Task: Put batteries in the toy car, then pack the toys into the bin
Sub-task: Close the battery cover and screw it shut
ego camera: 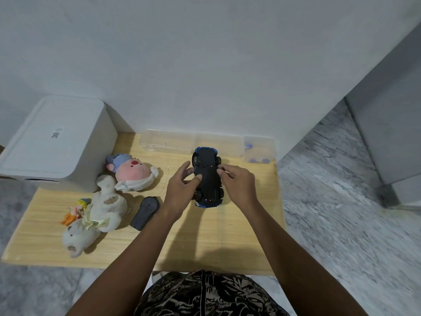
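Now car (207, 179) upside down above table (205, 236), underside up for battery access. Left hand (180, 190) grips its side, steadying; right hand (237, 181) pinches opposite edge. Bin (54, 142) far left, lid on; plush toys (109, 201) beside it, unpacked.

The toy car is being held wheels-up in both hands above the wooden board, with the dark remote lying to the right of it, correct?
Not quite. The head view shows the toy car wheels-up, held by the left hand and right hand above the wooden board, but the dark remote lies to its left, beside the plush toys.
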